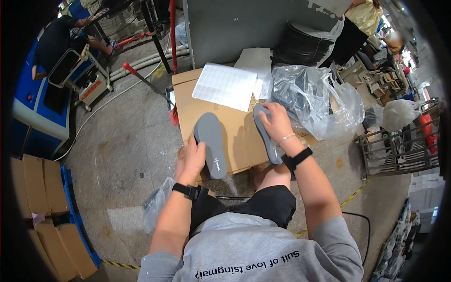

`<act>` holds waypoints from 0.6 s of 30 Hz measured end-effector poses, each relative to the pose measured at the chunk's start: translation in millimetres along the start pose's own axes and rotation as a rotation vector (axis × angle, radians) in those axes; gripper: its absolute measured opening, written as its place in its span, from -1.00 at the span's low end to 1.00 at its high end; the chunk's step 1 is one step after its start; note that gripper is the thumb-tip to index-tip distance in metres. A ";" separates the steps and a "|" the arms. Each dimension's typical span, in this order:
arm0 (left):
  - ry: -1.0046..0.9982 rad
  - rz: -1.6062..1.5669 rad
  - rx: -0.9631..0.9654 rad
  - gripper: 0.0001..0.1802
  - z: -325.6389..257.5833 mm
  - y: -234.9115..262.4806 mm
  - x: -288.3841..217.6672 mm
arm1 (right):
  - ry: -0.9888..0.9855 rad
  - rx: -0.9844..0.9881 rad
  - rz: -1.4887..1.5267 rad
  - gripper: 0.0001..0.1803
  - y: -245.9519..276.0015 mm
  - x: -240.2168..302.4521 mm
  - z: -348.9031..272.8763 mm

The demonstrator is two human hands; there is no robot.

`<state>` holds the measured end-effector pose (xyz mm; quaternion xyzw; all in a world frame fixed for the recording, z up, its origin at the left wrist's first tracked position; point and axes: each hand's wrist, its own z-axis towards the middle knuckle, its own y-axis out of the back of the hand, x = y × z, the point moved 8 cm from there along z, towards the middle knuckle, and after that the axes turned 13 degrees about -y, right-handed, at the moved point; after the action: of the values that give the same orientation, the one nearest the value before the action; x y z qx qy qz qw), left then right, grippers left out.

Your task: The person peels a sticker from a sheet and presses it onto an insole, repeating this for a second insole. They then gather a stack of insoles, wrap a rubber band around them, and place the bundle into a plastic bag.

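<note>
In my left hand point(190, 157) is a grey shoe insole point(210, 141), gripped along its left edge with thumb on top. Its heel, with a small white print, points toward me. My right hand point(278, 123) has its fingers bent over the upper part of a second grey insole point(272, 149), thumb across its face. That insole tilts, its heel near my right wrist; the hand covers much of its right side. Both insoles are over a brown cardboard surface point(239, 141) in front of my lap.
Printed white paper point(225, 84) lies at the cardboard's far side, beside a clear plastic bag point(305, 94) with dark contents. A red-handled lever point(130, 69) rises at the left. Cardboard boxes point(51, 235) stand lower left, a metal rack point(399, 152) at right. Other people are farther off.
</note>
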<state>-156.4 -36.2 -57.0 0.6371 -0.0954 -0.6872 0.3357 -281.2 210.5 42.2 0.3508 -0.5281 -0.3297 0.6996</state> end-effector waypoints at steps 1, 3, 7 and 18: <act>-0.011 -0.011 0.004 -0.41 -0.8 -1.8 3.4 | 0.005 0.060 0.009 -0.58 -5.8 1.9 15.8; 0.012 0.035 0.104 -0.39 -6.0 2.8 19.3 | -0.075 0.125 0.034 -0.55 -20.4 9.2 47.9; 0.089 -0.092 0.096 -0.44 -4.5 8.9 22.5 | -0.376 0.211 0.071 -0.40 -57.4 -32.2 106.9; 0.123 -0.092 0.023 -0.63 10.4 25.7 34.6 | -0.735 0.150 0.041 -0.33 -111.2 -66.0 163.9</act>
<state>-156.1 -78.9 -68.9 0.6856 -0.0532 -0.6604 0.3017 -465.1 182.4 -52.5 0.2486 -0.7734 -0.3799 0.4423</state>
